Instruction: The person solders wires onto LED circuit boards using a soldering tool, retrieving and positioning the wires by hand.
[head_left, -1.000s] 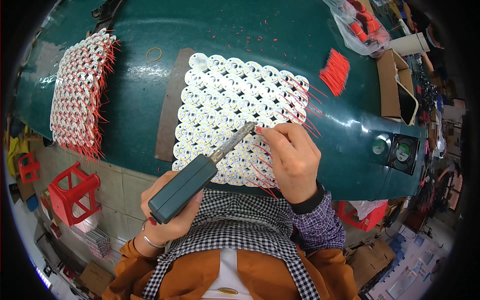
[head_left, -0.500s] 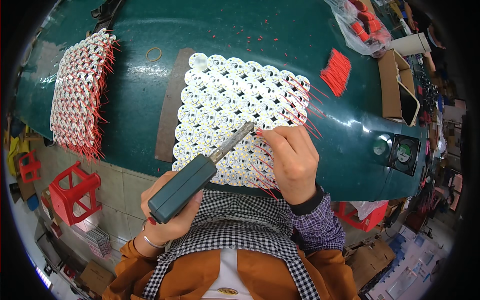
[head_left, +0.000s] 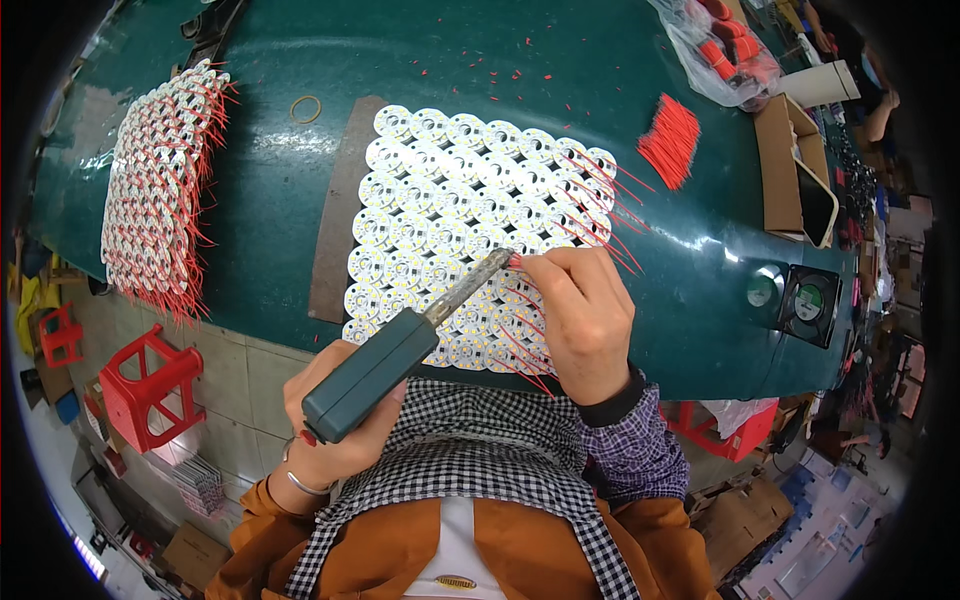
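Observation:
My left hand is wrapped round a dark green soldering gun, whose metal barrel slants up and to the right. Its tip meets the panel of round white LED boards right beside the fingers of my right hand. Those fingers are pinched on short red wires, only the ends of which show. Along the right side of the panel, thin red wires stick out from several boards. A flat brown plate shows under the panel's left edge.
A finished-looking stack of wired boards lies at the left. A bundle of red wires, a plastic bag with red coils, a cardboard box and a small black fan are at the right. A rubber band lies far left.
The soldering gun has shifted slightly right, its tip closer to my right fingertips. My right hand has moved a touch left. The panel stands almost where it was.

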